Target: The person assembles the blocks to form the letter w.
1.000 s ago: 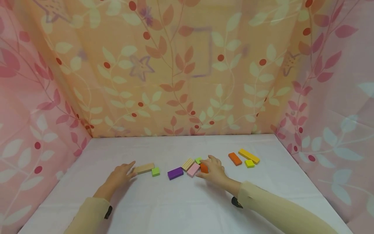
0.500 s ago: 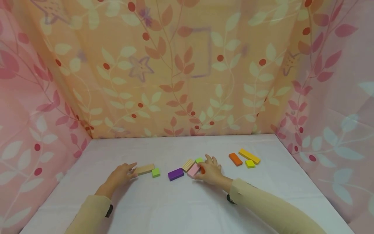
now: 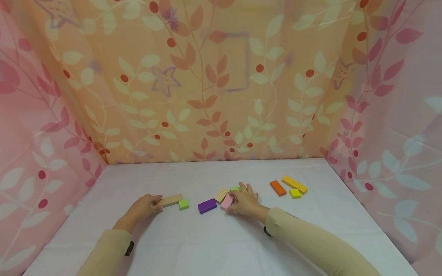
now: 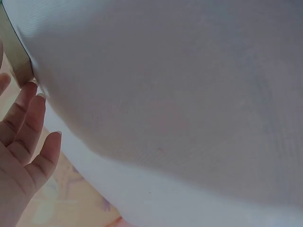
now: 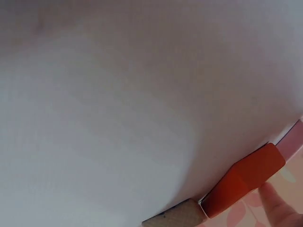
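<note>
In the head view my left hand pinches the left end of a plain wooden block between thumb and index finger. A light green block touches that block's right end. My right hand has thumb and index finger at opposite ends of a pink block. A striped wooden block lies against the pink one, and a green block shows behind the fingers. In the right wrist view a finger touches an orange block, which the hand hides from the head camera.
A purple block lies between the two hands. Farther right are another orange block, a long yellow block and a small yellow block. Patterned curtains enclose the white table at the back and sides.
My right hand has moved left from the orange block to the pink block, covering the orange one. My left index finger has come down onto the plain wooden block's end.
</note>
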The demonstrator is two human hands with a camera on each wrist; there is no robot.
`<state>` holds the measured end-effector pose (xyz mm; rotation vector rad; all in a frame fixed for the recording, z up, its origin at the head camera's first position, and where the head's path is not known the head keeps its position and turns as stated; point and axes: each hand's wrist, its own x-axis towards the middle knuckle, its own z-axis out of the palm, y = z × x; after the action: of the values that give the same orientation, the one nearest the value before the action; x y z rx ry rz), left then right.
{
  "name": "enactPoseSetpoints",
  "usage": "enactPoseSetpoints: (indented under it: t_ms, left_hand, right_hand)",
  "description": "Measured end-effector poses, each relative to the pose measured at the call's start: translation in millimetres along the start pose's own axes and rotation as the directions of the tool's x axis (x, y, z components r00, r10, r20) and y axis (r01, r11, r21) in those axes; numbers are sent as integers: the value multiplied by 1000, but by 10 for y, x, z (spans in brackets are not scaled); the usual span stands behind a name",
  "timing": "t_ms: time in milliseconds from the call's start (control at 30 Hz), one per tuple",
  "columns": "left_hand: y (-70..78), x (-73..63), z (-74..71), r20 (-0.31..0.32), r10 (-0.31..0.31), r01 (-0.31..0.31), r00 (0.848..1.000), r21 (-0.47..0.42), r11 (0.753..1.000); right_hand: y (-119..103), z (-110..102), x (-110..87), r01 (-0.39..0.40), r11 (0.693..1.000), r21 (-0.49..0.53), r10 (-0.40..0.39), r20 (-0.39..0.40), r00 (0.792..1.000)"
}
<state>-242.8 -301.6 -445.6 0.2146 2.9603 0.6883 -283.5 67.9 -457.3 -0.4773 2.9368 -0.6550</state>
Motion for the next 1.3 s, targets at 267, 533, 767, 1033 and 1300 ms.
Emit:
enactPoseSetpoints:
  t_ms: [267, 533, 767, 1033, 1300]
  left_hand:
    - [-14, 9, 4, 9, 3, -3, 1000, -13, 1000]
    - [-20, 43, 21, 10, -10, 10, 1000, 1, 1000]
    - [5, 51, 34, -13, -40, 40, 999, 32, 999]
    - [-18, 64, 67, -43, -43, 45, 998, 34, 998]
    - [-25, 79, 83, -37, -49, 49, 998, 13, 999]
  right_hand:
    - [-20, 14, 22, -30, 999, -27, 31, 37, 999]
    - [-12, 28, 48, 1, 999, -53, 0, 30, 1000]
    - [-6, -1, 40, 39, 999, -28, -38, 33, 999]
    - [-36, -51, -5, 112, 994, 0, -112, 12, 994]
    - [-86, -68, -28, 163, 986, 20, -163, -18, 986]
